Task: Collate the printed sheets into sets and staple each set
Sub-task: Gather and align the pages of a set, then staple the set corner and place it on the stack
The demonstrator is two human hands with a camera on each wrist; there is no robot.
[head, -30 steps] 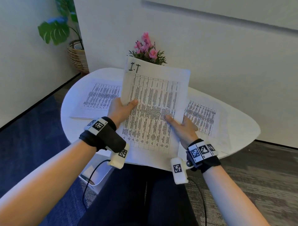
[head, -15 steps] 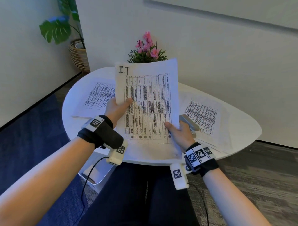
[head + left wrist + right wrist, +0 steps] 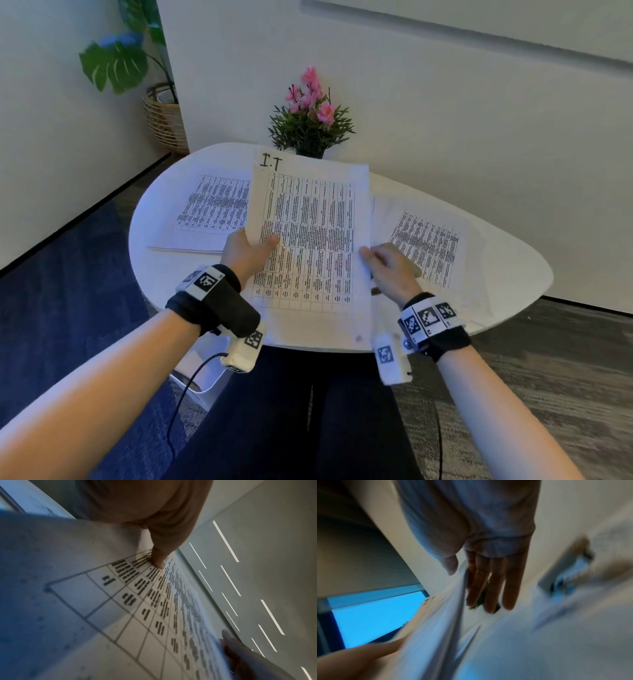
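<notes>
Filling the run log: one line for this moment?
left hand: holds sheet set | right hand: at its right edge | stapler: on table

Both forearms extended forward, wrists banded. Left hand (image 3: 247, 253) pinches the sheets' left edge, thumb (image 3: 158, 559) flat on top, fingers underneath. Right hand (image 3: 390, 265) at the right edge, fingers (image 3: 489, 586) straight behind, thumb in front.
</notes>
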